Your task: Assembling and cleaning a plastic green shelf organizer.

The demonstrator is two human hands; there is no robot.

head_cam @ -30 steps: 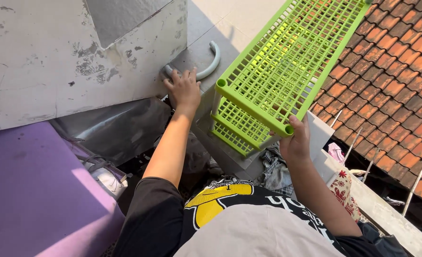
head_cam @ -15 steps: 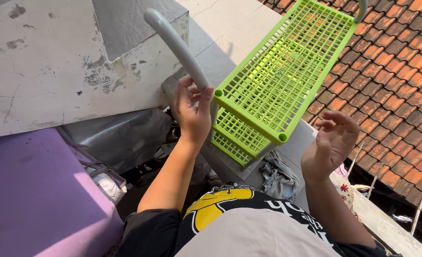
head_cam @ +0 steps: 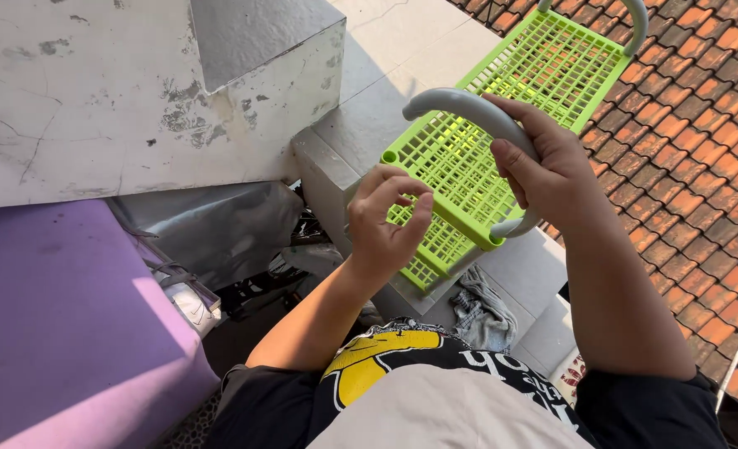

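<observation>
A lime-green plastic rack [head_cam: 502,100] with lattice shelves rests on a grey concrete ledge [head_cam: 361,141]. My right hand [head_cam: 544,166] grips a curved grey plastic handle [head_cam: 460,104] over the rack's near end; the handle's lower end sits by the near right corner post. My left hand [head_cam: 386,220] hovers just in front of the rack's near left corner, fingers loosely curled, holding nothing. A second grey curved handle [head_cam: 635,17] stands at the rack's far end.
A white stained concrete wall [head_cam: 111,91] fills the upper left. A purple surface [head_cam: 53,324] lies at lower left, with grey sheeting [head_cam: 211,224] beside it. Terracotta roof tiles [head_cam: 702,141] slope away on the right. Crumpled cloth [head_cam: 481,312] lies under the ledge.
The grey handle passed from my left hand to my right, which now holds it at the rack's near end. My left hand let go and dropped lower.
</observation>
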